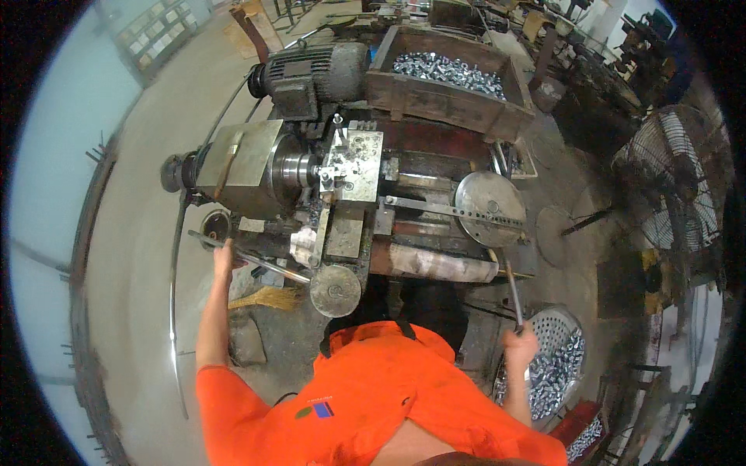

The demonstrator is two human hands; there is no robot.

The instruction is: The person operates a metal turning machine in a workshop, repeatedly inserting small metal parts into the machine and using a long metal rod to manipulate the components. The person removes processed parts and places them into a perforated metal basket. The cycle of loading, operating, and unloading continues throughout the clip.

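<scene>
Landmark: tool slide point(361, 163), the flat metal block at the middle of the lathe; all places are given from it.

Left lever point(272, 266): bare metal bar, set at the near left of the tool slide, with its inner end at a small round disc point(336, 291). It is grasped toward its outer end by the left hand point(224, 258), the fingers curled around it; the grip is probably placed so far out for leverage.

Right lever point(514, 291): slender metal rod, found at the near right of the tool slide. Its lower end is enclosed by the closed right hand point(521, 343); whether its upper end is joined to anything cannot be told.

Drilled bar point(439, 207): extended from the tool slide's right side to a large round disc point(486, 190); adjustment is suggested by its row of holes.

Spindle point(294, 169): mounted left of the tool slide and faced toward it, seemingly so that work can be met by tooling.

Electric motor point(311, 74): placed behind and left, presumably for drive.

Wooden crate point(435, 101): stood behind and right, small metal parts contained.

Perforated basin point(548, 330): set at the near right, similar parts held, apparently for easy reach.
</scene>
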